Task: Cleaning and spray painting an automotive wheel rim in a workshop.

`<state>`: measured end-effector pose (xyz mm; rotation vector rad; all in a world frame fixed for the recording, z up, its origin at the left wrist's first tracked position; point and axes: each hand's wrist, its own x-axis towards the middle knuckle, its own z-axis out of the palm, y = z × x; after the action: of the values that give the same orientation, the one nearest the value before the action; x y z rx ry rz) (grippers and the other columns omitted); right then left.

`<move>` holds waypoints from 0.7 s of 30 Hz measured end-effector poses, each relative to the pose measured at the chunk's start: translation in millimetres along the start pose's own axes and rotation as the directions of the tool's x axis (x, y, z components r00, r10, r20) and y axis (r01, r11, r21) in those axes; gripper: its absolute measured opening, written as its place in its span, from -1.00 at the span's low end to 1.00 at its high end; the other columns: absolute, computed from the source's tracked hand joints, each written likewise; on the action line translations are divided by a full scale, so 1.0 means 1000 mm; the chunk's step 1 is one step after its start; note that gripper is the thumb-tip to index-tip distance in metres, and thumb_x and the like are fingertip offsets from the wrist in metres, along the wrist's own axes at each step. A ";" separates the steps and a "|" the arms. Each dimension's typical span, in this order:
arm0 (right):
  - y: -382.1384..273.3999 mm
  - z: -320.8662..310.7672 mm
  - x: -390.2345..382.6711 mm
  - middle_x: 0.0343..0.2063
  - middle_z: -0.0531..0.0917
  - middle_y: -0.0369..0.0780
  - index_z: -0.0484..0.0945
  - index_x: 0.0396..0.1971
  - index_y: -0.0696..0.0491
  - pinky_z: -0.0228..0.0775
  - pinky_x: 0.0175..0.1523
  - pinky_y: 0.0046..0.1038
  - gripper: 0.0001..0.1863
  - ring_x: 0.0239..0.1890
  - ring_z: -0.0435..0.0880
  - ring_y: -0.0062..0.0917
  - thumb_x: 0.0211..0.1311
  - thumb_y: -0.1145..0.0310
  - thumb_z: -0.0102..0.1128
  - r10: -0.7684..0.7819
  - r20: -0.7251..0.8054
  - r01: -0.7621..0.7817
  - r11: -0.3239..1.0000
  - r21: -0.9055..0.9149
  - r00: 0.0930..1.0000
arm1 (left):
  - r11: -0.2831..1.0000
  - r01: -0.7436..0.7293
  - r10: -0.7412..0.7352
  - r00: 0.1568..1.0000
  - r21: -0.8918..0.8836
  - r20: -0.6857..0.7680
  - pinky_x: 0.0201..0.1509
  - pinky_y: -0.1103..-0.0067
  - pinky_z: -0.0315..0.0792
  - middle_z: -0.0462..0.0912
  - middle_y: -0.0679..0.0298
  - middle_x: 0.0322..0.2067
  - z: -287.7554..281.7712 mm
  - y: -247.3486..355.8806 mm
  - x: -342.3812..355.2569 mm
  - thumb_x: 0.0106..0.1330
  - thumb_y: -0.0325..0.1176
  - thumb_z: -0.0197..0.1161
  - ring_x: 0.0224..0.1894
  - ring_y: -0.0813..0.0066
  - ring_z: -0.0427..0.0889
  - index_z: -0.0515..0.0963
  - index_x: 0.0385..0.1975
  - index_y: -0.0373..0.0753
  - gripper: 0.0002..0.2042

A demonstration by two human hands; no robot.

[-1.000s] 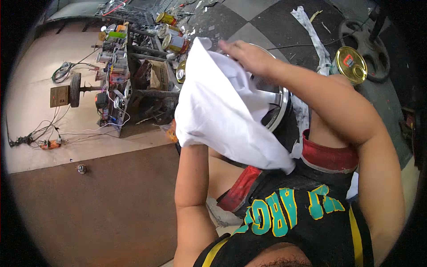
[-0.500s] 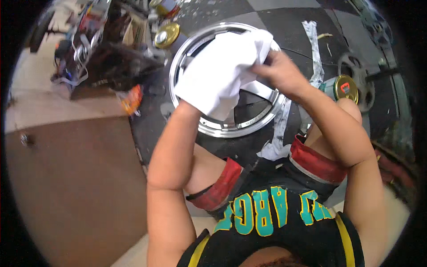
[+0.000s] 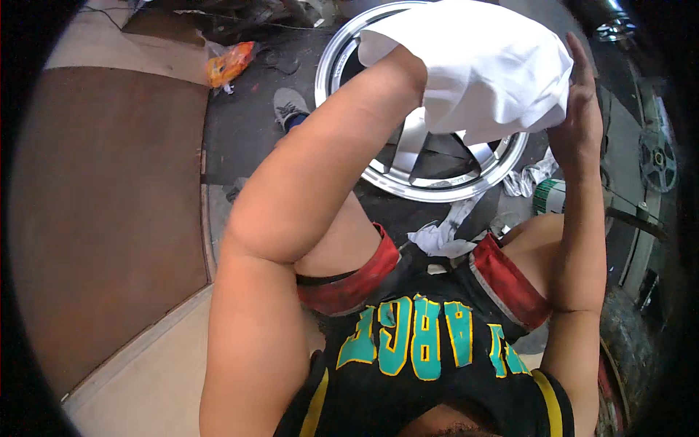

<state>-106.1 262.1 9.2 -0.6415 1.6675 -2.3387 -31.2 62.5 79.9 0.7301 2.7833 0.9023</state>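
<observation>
White cloth [image 3: 488, 69] hangs bunched at top centre of head view, held up over the polished metal wheel rim [image 3: 444, 186], which lies flat on dark floor just in front of person's knees. Cloth covers most of rim's upper part; only lower arc + a few spokes show under it.

Left hand [image 3: 419, 62] is up inside the cloth, wrist onward hidden by fabric, so can't tell how far it's closed or what grip it has. Left forearm comes up from lower left & ends at cloth's edge.

Right hand [image 3: 579, 120] sits at cloth's right side, fingers long and mostly straight, pressed flat against the fabric edge; palm against cloth, no full fist seen. Whether thumb pinches fabric behind: can't tell.

Around: crumpled white rag [image 3: 444, 237] on floor between rim and knees, another pale rag [image 3: 531, 178] just right of rim. Small green-striped can [image 3: 550, 197] near right forearm. Orange wrapper [image 3: 229, 64] upper left, well apart from rim, w/ a grey shoe [image 3: 291, 109] between them. Brown mat [image 3: 109, 218] fills left side. Person wears black jersey w/ teal lettering, red-trimmed shorts.
</observation>
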 end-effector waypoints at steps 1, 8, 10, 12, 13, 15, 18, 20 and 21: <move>0.000 0.003 -0.007 0.33 0.47 -0.11 0.34 0.44 0.10 0.45 0.30 -0.36 -0.42 0.27 0.55 -0.40 0.50 0.32 0.18 -0.057 0.128 0.068 0.995 -0.080 0.990 | 1.000 0.023 -0.023 1.000 -0.009 0.004 0.19 0.35 0.53 0.69 -0.04 0.06 0.001 0.002 -0.004 0.31 -0.07 0.37 0.04 0.17 0.69 0.55 0.23 -0.27 -0.44; -0.012 -0.036 -0.002 0.32 0.52 -0.02 0.34 0.45 0.11 0.41 0.39 -0.33 -0.42 0.27 0.59 -0.34 0.45 0.53 0.12 0.139 0.052 -0.141 0.988 0.055 0.989 | 0.952 0.306 -0.307 0.951 0.009 0.042 0.07 0.39 0.59 0.76 0.00 -0.06 0.006 -0.027 -0.030 0.30 -0.08 0.41 -0.10 0.18 0.74 0.65 0.13 -0.29 -0.50; -0.020 -0.060 0.008 0.17 0.64 -0.07 0.48 0.32 0.20 0.52 0.23 -0.46 -0.53 0.12 0.68 -0.45 0.45 0.48 0.19 0.102 -0.053 -0.100 0.994 0.032 0.993 | 0.887 0.452 -0.458 0.888 0.088 0.052 0.03 0.40 0.61 0.78 0.01 -0.09 0.002 -0.042 -0.043 0.30 -0.08 0.41 -0.14 0.18 0.75 0.67 0.10 -0.29 -0.51; -0.025 -0.075 0.012 0.17 0.65 -0.07 0.51 0.27 0.23 0.49 0.26 -0.46 -0.56 0.12 0.68 -0.43 0.45 0.42 0.17 0.115 -0.039 -0.117 0.991 -0.064 0.993 | 0.816 0.514 -0.531 0.847 0.265 -0.007 0.05 0.36 0.60 0.77 -0.03 -0.09 -0.005 -0.050 -0.051 0.21 -0.04 0.49 -0.12 0.19 0.75 0.67 0.09 -0.35 -0.43; -0.026 -0.078 0.012 0.15 0.65 -0.07 0.52 0.26 0.23 0.49 0.26 -0.46 -0.56 0.12 0.68 -0.43 0.45 0.40 0.17 0.141 -0.022 -0.142 0.985 -0.096 0.990 | 0.847 0.504 -0.490 0.864 0.171 -0.118 0.07 0.36 0.60 0.76 -0.06 -0.05 -0.007 -0.051 -0.053 0.16 -0.01 0.52 -0.10 0.18 0.76 0.64 0.13 -0.35 -0.37; -0.024 -0.074 0.006 0.09 0.68 -0.12 0.57 0.23 0.19 0.48 0.23 -0.48 -0.57 0.06 0.68 -0.47 0.44 0.34 0.17 0.225 0.006 -0.218 0.952 -0.216 0.974 | 0.891 0.450 -0.452 0.869 -0.060 -0.201 0.07 0.35 0.59 0.72 -0.08 0.03 -0.004 -0.047 -0.049 0.18 -0.12 0.46 -0.07 0.12 0.76 0.59 0.17 -0.36 -0.40; -0.015 -0.050 -0.006 0.08 0.65 -0.19 0.56 0.23 0.17 0.43 0.18 -0.53 -0.54 0.05 0.64 -0.54 0.40 0.31 0.25 0.281 0.200 -0.190 0.906 -0.379 0.939 | 0.901 0.298 -0.366 0.912 -0.316 -0.183 0.13 0.31 0.57 0.69 -0.11 0.05 0.020 -0.033 -0.032 0.19 -0.14 0.42 0.00 0.02 0.72 0.55 0.19 -0.38 -0.39; -0.014 -0.036 -0.011 0.08 0.66 -0.25 0.58 0.22 0.12 0.39 0.23 -0.53 -0.56 0.08 0.62 -0.56 0.39 0.35 0.28 0.252 0.213 -0.195 0.947 -0.254 0.944 | 0.995 0.091 -0.101 0.954 -0.048 -0.282 0.32 0.28 0.49 0.60 -0.15 0.19 0.043 -0.023 -0.019 0.08 0.21 0.51 0.20 -0.06 0.63 0.41 0.35 -0.38 -0.06; -0.017 -0.032 -0.012 0.12 0.64 -0.24 0.58 0.24 0.12 0.37 0.27 -0.50 -0.56 0.13 0.60 -0.53 0.40 0.37 0.27 0.263 0.236 -0.228 0.959 -0.165 0.935 | 0.988 0.122 -0.140 0.968 -0.092 -0.211 0.36 0.28 0.45 0.56 -0.15 0.25 0.054 -0.023 -0.016 -0.09 0.24 0.60 0.27 -0.07 0.58 0.39 0.39 -0.33 0.06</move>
<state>-108.9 299.8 13.7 -0.6816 1.6877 -1.8948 -12.8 66.9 22.5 0.4536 2.9191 1.1193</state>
